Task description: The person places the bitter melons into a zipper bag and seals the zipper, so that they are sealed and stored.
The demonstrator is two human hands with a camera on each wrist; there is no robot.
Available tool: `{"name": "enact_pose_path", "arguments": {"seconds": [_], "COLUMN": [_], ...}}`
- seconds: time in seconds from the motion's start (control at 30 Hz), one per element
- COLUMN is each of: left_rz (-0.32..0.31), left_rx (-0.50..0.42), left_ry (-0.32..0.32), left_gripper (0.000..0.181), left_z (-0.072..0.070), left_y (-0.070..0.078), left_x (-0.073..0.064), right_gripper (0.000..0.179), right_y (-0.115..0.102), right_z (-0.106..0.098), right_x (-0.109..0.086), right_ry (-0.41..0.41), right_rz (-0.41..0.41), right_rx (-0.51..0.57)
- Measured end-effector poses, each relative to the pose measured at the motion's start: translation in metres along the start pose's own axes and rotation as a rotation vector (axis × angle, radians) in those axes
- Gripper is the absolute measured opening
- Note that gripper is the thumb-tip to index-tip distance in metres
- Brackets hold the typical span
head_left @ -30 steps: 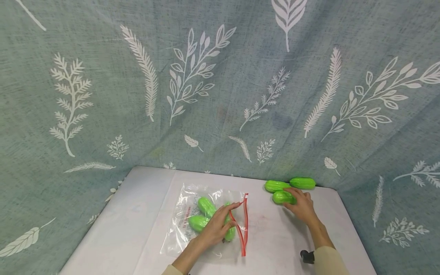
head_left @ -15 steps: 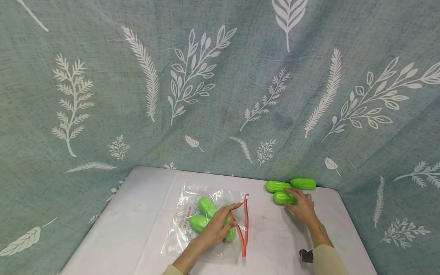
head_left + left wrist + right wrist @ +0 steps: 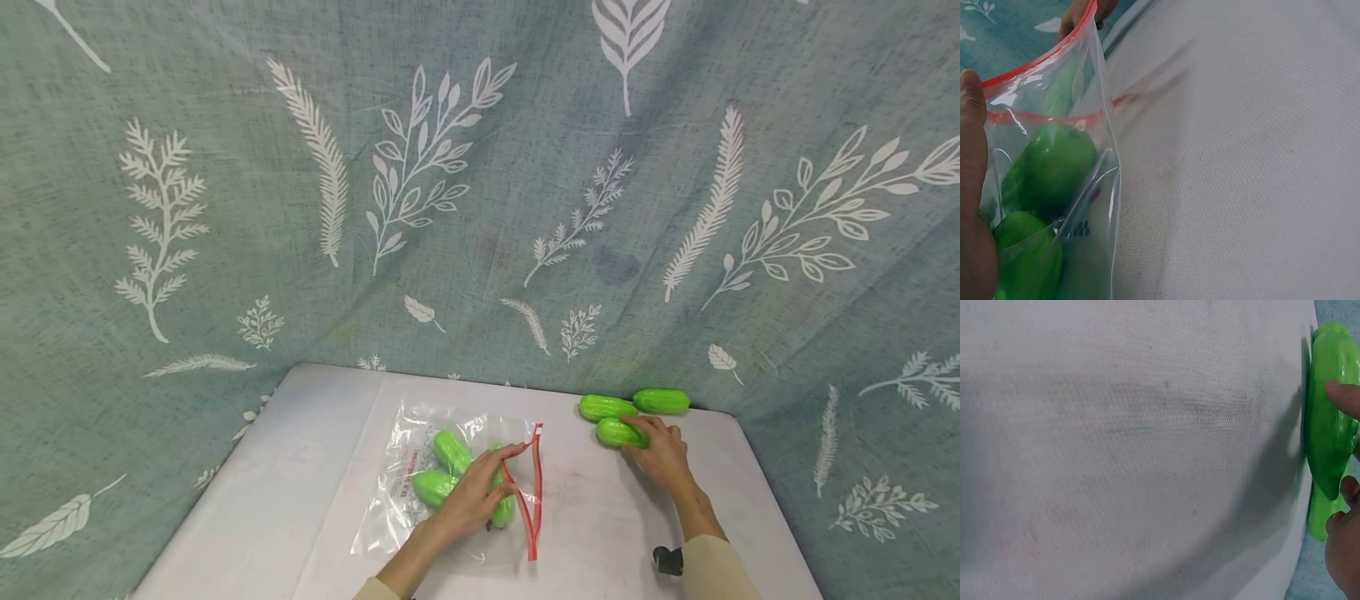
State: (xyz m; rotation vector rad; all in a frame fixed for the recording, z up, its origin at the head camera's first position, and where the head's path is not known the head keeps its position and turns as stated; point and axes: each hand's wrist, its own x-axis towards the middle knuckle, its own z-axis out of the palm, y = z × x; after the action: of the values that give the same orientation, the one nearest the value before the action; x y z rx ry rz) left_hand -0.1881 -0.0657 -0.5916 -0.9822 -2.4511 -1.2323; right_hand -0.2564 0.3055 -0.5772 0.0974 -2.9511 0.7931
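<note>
A clear zip bag (image 3: 390, 521) with a red zipper strip lies on the table with its mouth to the right. Inside it are green cucumbers (image 3: 432, 487), seen close through the plastic in the left wrist view. My left hand (image 3: 468, 498) lies across the bag and grips the lip of its parted mouth; the left thumb (image 3: 969, 103) is right at the red strip. To the right, my right hand (image 3: 662, 454) holds a cucumber (image 3: 618, 432) between thumb and fingers. In the right wrist view the fingertips lie against that cucumber (image 3: 1330, 419).
Two more cucumbers lie by the table's back edge: one (image 3: 606, 407) just behind the held one, another (image 3: 662, 401) to its right. A leaf-patterned curtain (image 3: 465, 333) hangs behind the white table (image 3: 300, 467). A black device (image 3: 667, 560) sits at my right wrist.
The cucumber in my right hand has turned slightly and shows more of its side, with my fingers farther along its right end. My left hand and the bag stay put.
</note>
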Motion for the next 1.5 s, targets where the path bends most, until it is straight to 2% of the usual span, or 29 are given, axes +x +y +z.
{"name": "enact_pose_path", "arguments": {"seconds": [1.1,1.5], "left_rz": [-0.016,-0.03], "left_rx": [-0.006,-0.006], "left_ry": [-0.008,-0.008], "left_gripper": [0.065,0.068], "left_z": [0.0,-0.001], "left_y": [0.003,0.003], "left_x": [-0.001,-0.001], "right_gripper": [0.056,0.056], "right_y": [0.001,-0.003], "right_z": [0.005,0.006], "right_x": [-0.006,-0.011], "right_ry": [0.079,0.077], "right_rz": [-0.013,-0.036], "right_rx": [0.005,0.0]}}
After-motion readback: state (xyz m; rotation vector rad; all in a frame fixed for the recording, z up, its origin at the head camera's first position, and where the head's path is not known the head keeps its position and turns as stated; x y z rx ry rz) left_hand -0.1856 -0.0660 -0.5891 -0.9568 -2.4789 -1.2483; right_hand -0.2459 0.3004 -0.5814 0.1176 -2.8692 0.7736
